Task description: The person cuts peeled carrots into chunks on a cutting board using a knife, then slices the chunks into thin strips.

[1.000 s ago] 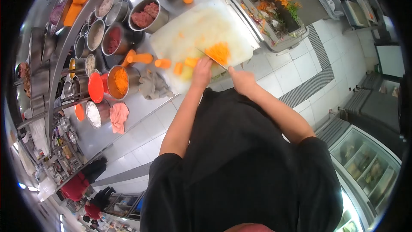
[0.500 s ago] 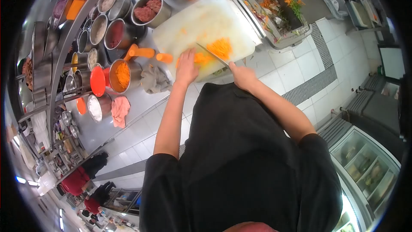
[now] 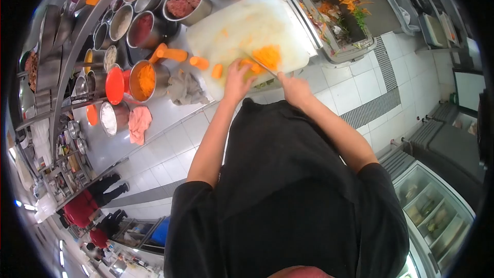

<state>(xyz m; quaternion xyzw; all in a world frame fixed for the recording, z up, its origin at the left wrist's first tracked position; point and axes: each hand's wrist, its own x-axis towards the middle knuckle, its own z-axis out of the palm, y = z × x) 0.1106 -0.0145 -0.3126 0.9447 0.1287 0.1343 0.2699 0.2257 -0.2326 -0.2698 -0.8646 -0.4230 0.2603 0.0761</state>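
Observation:
My right hand (image 3: pixel 296 90) is closed round the handle of a kitchen knife (image 3: pixel 266 67). Its blade points away to the left, between shredded carrot (image 3: pixel 267 56) and my left hand (image 3: pixel 237 81). The fingers and thumb of my left hand curve around sliced carrot (image 3: pixel 250 65) at the blade's near side; the fingertips are partly blurred. All this lies on a white cutting board (image 3: pixel 226 33) with orange stains. A short carrot piece (image 3: pixel 217 70) sits left of my left hand, and another peeled carrot chunk (image 3: pixel 199 63) lies by the board's left edge.
More peeled carrots (image 3: pixel 174 54) and a grey cloth (image 3: pixel 184 88) lie left of the board. Metal pots stand there, one with minced meat (image 3: pixel 184 4), one with shredded carrot (image 3: pixel 146 81). A scrap bin (image 3: pixel 342 56) stands at the right. Co-workers in red (image 3: pixel 81 210) are far left.
My left hand has shifted right, uncovering a carrot piece on the board. The knife and right hand have moved slightly right and nearer. The shredded heap looks more compact.

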